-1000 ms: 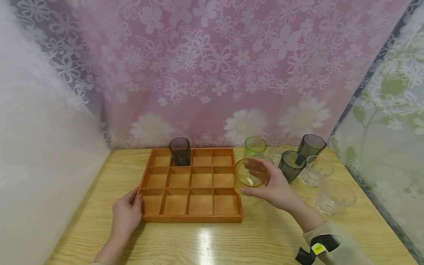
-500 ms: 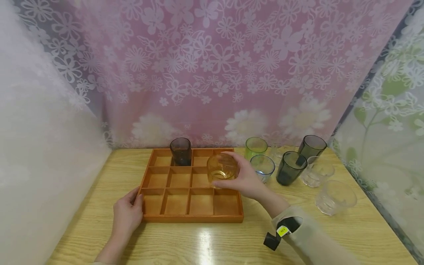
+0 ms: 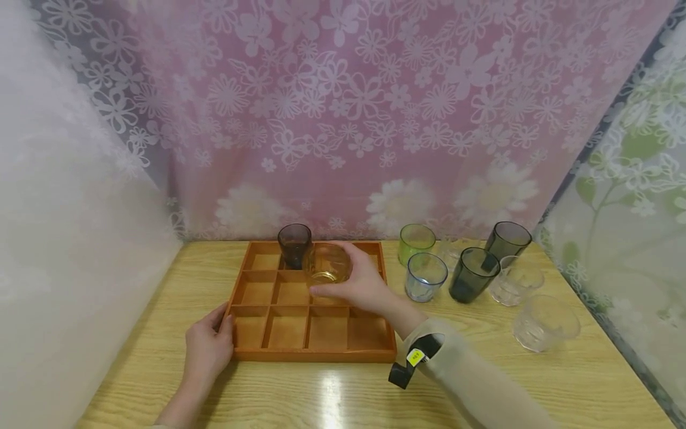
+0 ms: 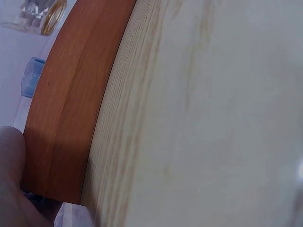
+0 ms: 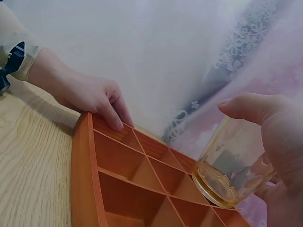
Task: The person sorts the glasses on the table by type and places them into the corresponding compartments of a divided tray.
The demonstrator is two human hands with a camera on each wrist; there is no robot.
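Observation:
My right hand (image 3: 364, 281) holds an amber drinking glass (image 3: 328, 268), thumb on one side and fingers on the other, over the middle of the wooden compartment tray (image 3: 316, 356). In the right wrist view the glass (image 5: 227, 165) leans, its base close over the dividers. My left hand (image 3: 209, 344) grips the tray's left side near the front corner; the right wrist view has its thumb inside the wall and its fingers outside. A dark smoky glass (image 3: 295, 245) stands in a back-row compartment, just left of the amber one.
Right of the tray stand a green glass (image 3: 416, 245), a blue-rimmed glass (image 3: 426, 277), two dark glasses, the nearer (image 3: 474, 275) and the farther (image 3: 508, 239), and several clear glasses, one (image 3: 543, 325) nearest the front. A floral curtain (image 3: 343, 131) hangs behind the table (image 3: 289, 393).
My right hand has carried the amber glass leftward, from beside the tray's right edge to over its middle, uncovering the blue-rimmed glass. The left hand keeps its grip on the tray.

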